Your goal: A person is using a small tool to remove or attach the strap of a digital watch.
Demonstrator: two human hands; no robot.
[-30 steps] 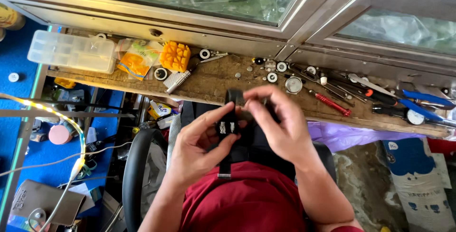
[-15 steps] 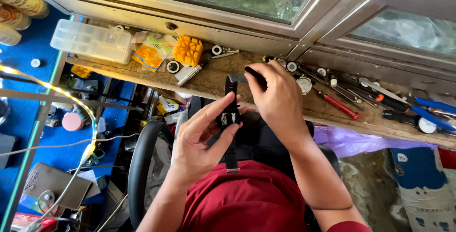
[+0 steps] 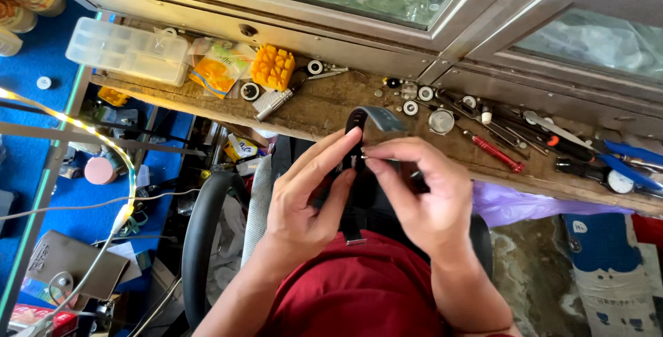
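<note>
Seated at a narrow wooden bench (image 3: pixel 324 112) under a window; both hands are raised over the lap, just near of the bench edge

Left hand (image 3: pixel 304 202): fingers stretched long, curled round the near side of a black wristwatch (image 3: pixel 353 145), supporting it from the left. Its strap loops up and far over the bench edge and a second strap end hangs down toward the red shirt (image 3: pixel 359 295)

Right hand (image 3: pixel 421 199): thumb and forefinger pinched closed at the watch's right side, on what looks like a very small part at the strap joint; too small to tell what. Remaining fingers are curled in

On the bench, far left: clear plastic compartment box (image 3: pixel 128 50), yellow case-holder block (image 3: pixel 273 68). Centre to right: loose round parts, a red-handled screwdriver (image 3: pixel 497 154), blue-handled pliers (image 3: pixel 632 154)

Risks, as judged:
- The pinched part is tiny and is held over the lap, not over the bench. A slip, or a sprung pin letting go, would send it into the shirt folds or the clutter below on the left, where it would be hard to find
- The watch is steadied by fingertips only; twisting force from the right hand could roll it out of the left
- The loose strap end could snag the bench edge and jerk the work
</note>
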